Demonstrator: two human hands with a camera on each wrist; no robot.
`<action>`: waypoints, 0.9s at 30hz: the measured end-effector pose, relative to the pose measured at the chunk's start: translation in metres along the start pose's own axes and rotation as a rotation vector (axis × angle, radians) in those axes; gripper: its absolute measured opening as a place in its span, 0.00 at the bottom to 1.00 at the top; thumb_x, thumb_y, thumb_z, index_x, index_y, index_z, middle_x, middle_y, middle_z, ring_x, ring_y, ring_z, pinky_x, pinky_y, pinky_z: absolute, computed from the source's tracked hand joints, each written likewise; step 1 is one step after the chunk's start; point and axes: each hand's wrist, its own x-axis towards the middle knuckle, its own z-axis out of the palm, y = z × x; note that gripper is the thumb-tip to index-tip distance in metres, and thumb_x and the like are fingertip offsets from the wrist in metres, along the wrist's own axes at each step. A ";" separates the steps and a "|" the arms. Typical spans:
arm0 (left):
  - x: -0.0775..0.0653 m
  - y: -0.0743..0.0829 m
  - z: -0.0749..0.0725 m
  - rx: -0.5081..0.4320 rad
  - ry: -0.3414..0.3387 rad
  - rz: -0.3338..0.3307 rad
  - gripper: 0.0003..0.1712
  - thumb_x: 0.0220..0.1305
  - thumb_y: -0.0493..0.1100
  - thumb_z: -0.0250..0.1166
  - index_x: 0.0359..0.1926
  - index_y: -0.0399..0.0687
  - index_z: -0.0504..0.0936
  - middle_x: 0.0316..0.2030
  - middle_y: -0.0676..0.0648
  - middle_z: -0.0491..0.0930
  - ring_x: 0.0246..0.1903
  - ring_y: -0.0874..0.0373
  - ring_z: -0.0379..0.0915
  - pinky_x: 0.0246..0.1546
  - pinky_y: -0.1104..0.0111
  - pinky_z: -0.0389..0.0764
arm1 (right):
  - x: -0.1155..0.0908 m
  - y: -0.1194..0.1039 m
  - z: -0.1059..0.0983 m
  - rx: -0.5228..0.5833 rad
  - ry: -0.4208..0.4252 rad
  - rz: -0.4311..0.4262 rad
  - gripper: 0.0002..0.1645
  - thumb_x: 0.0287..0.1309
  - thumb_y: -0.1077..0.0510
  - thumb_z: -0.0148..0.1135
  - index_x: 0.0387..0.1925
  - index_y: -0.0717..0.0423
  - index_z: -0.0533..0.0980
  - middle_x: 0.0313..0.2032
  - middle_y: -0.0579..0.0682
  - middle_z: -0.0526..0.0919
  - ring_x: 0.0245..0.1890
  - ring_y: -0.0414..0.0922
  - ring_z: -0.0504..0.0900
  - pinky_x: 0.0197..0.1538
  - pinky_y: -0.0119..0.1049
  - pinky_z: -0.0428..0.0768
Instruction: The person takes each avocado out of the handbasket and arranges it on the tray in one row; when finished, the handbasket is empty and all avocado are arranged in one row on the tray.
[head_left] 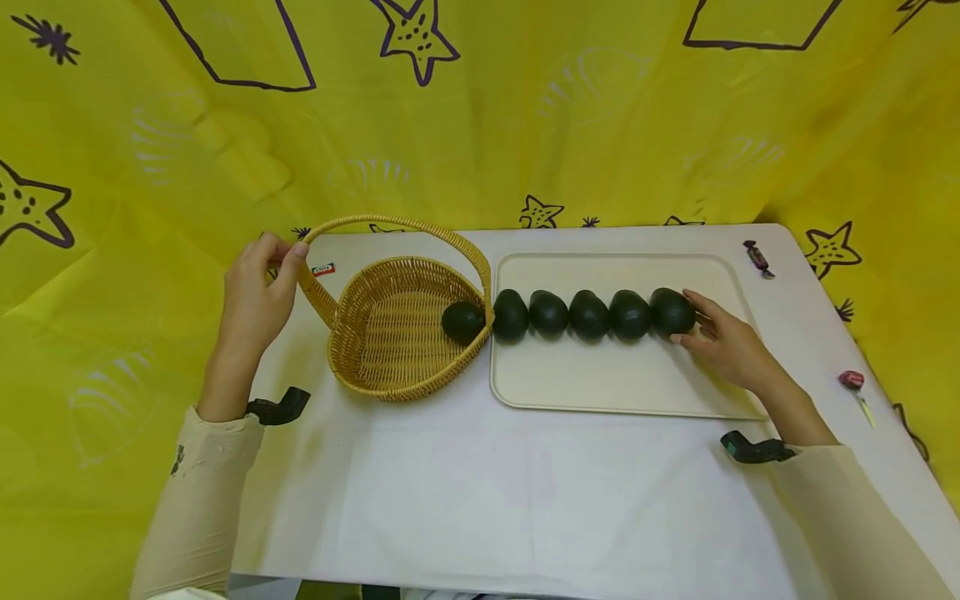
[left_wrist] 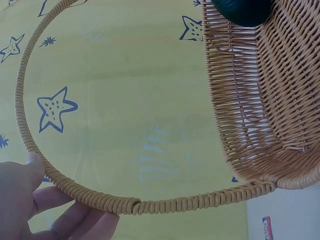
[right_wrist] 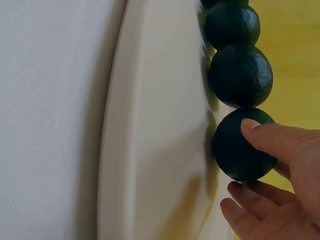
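My left hand (head_left: 258, 292) grips the arched handle (left_wrist: 170, 205) of a wicker basket (head_left: 405, 387), thumb on one side and fingers on the other. One dark green avocado (head_left: 462, 322) lies inside the basket at its right end. Several more avocados form a touching row across a cream tray (head_left: 600, 387). My right hand (head_left: 727, 343) holds the rightmost avocado (head_left: 672, 312). In the right wrist view the thumb (right_wrist: 260, 132) lies on this avocado (right_wrist: 240, 150), while the fingers curl at its near side. It touches its neighbour (right_wrist: 241, 75).
On the white table (head_left: 525, 500), a dark wrapped candy (head_left: 758, 259) and a red lollipop (head_left: 852, 382) lie right of the tray. A small red-and-green wrapper (head_left: 323, 270) is behind the basket's left side. Yellow patterned cloth (head_left: 480, 125) hangs behind the table.
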 end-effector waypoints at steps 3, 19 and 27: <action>0.000 0.000 0.000 -0.002 0.002 -0.003 0.23 0.82 0.54 0.56 0.45 0.35 0.79 0.46 0.34 0.79 0.52 0.39 0.75 0.51 0.53 0.69 | -0.001 -0.001 -0.001 -0.003 -0.003 0.003 0.53 0.71 0.55 0.69 0.83 0.61 0.49 0.78 0.75 0.54 0.69 0.80 0.64 0.66 0.68 0.67; 0.000 0.001 -0.001 -0.004 0.016 0.002 0.23 0.82 0.54 0.57 0.45 0.35 0.79 0.44 0.34 0.79 0.50 0.41 0.75 0.47 0.56 0.67 | -0.002 0.000 0.000 -0.026 -0.005 -0.026 0.54 0.69 0.58 0.71 0.82 0.66 0.48 0.77 0.77 0.54 0.69 0.82 0.63 0.66 0.70 0.67; 0.000 0.002 0.000 -0.006 0.017 0.004 0.23 0.81 0.54 0.57 0.44 0.35 0.79 0.44 0.33 0.79 0.51 0.40 0.75 0.48 0.55 0.67 | -0.003 -0.007 -0.004 -0.059 -0.007 -0.022 0.58 0.68 0.55 0.73 0.83 0.66 0.46 0.77 0.78 0.54 0.70 0.81 0.61 0.67 0.73 0.66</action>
